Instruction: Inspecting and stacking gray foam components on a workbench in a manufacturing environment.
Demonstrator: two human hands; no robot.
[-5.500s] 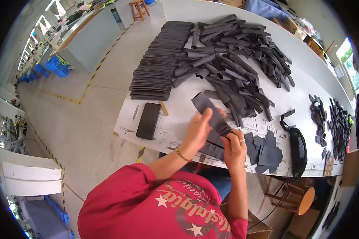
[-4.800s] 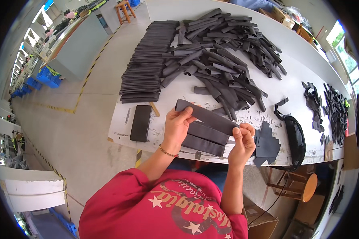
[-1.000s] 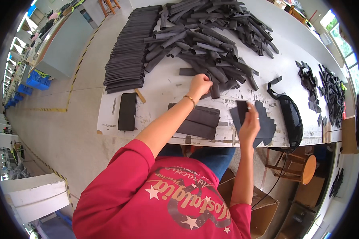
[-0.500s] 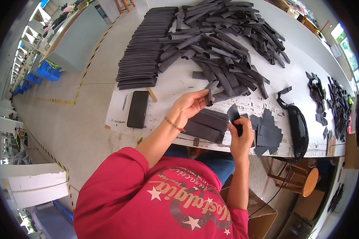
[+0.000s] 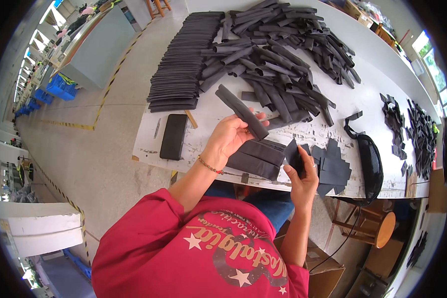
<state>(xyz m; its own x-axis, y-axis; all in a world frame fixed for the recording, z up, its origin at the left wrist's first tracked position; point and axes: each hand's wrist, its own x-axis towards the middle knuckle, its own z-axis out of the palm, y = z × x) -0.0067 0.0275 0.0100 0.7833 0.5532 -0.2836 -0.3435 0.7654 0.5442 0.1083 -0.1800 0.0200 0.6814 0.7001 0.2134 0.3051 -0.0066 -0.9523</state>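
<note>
Left hand [image 5: 227, 137] gripped a dark tube [image 5: 237, 107] | right hand [image 5: 305, 183] pinched a black piece [image 5: 293, 157] (apparently flat) | a light grip looked best

Left forearm [image 5: 192, 183] slants up and inward; left hand [image 5: 229, 133] palm partly upward, fingers curled in a grip. Right forearm [image 5: 299, 226] nearly upright; right hand [image 5: 304, 178] lower in view, thumb opposing fingers, gripping. Hands well apart.
</note>
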